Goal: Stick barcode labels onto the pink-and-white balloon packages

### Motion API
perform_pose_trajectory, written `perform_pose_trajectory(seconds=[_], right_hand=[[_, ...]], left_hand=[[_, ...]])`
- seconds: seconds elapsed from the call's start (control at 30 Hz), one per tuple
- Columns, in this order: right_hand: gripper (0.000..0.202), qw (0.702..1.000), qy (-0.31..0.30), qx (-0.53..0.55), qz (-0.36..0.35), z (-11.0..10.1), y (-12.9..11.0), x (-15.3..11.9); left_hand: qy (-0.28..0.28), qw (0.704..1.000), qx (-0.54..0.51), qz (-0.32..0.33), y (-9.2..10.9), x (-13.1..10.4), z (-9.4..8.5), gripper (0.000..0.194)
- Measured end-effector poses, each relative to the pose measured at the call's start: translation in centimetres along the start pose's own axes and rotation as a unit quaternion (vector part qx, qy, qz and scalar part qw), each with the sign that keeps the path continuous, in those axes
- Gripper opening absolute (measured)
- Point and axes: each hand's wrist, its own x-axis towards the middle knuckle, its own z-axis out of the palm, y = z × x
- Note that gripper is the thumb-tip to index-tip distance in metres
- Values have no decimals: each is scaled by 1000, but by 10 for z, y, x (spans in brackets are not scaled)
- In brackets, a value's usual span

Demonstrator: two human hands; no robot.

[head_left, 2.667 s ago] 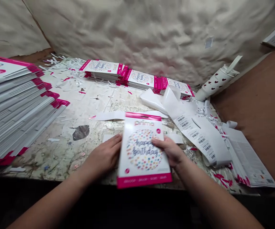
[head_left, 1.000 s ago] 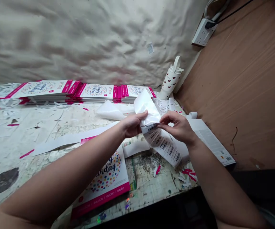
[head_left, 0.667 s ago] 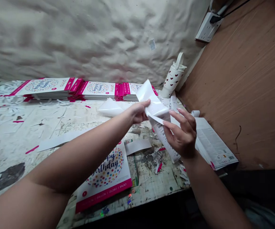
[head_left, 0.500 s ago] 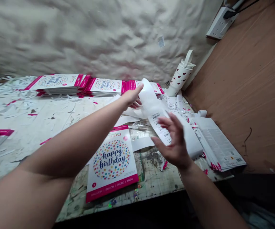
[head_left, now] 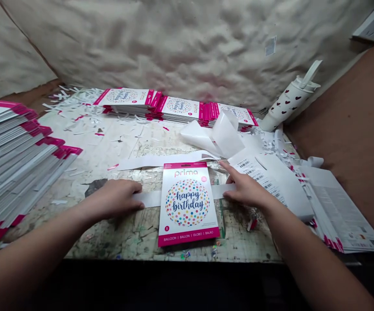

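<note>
A flat balloon packet [head_left: 187,205], white and pink with "happy birthday" on it, lies face up near the table's front edge. Under it runs a white paper strip [head_left: 152,199], showing on both sides. My left hand [head_left: 117,198] pinches the strip's left end, while my right hand [head_left: 243,188] has its thumb and fingers closed on the right end, index finger stretched forward. Just right of that hand lies a sheet of barcode labels [head_left: 258,175], its white backing [head_left: 227,134] curling up behind. Another white strip [head_left: 167,160] lies beyond the packet.
Stacks of balloon packets stand at the left [head_left: 21,168] and along the back wall [head_left: 180,108]. More packets [head_left: 345,211] lie face down at the right. A white tumbler with hearts [head_left: 290,103] stands in the back right corner. Paper scraps [head_left: 73,99] litter the table.
Both hands have left the curled label sheet and come down to the strip on either side of the packet. The label sheet now lies on the table. The view has swung left.
</note>
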Motion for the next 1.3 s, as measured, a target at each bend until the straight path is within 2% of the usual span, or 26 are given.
perform_pose_trajectory(seconds=[0.07, 0.17, 0.27, 0.33, 0.4, 0.47, 0.53, 0.63, 0.73, 0.8, 0.9, 0.97, 1.1, 1.23, 1.3], right_hand=[[88, 999, 11, 25, 26, -4, 3, 0], [82, 995, 36, 82, 49, -10, 5, -5], [78, 989, 99, 100, 35, -14, -10, -16], [76, 984, 157, 85, 12, -10, -32, -22], [75, 980, 193, 51, -13, 2, -57, -23], [76, 979, 201, -2, -43, 23, -78, -18], [76, 974, 206, -64, -75, 48, -89, -10], [76, 964, 220, -100, -115, 79, -88, -4], [80, 964, 205, -62, -156, 90, -79, -11], [85, 963, 192, -45, -184, 90, -74, -19], [87, 961, 162, -36, -223, 85, -66, -28], [84, 959, 136, -34, -244, 81, -60, -31], [75, 959, 119, -41, -254, 77, -46, -34], [74, 963, 98, -9, -250, 80, -40, -32], [73, 965, 97, 0, -244, 82, -41, -31]], left_hand=[[-8, 999, -29, -17, -10, -1, -4, 28], [-43, 987, -151, -27, -27, -7, -8, 29], [-102, 943, -317, 18, -27, -14, -12, 30], [-112, 903, -412, 51, -11, -14, -13, 29], [-111, 866, -481, 74, 15, -7, -12, 26], [-111, 843, -520, 83, 42, 5, -8, 25], [-116, 833, -536, 74, 62, 17, -2, 28], [-121, 825, -549, 58, 74, 27, 4, 31], [-117, 819, -559, 47, 75, 28, 5, 25], [-102, 840, -531, 37, 77, 28, 5, 21], [-66, 887, -456, 31, 83, 33, 9, 17], [-54, 900, -432, 28, 87, 37, 11, 16], [-73, 899, -431, 30, 87, 39, 10, 19], [-92, 877, -470, 36, 88, 40, 7, 13], [-89, 875, -475, 25, 91, 43, 8, 11]])
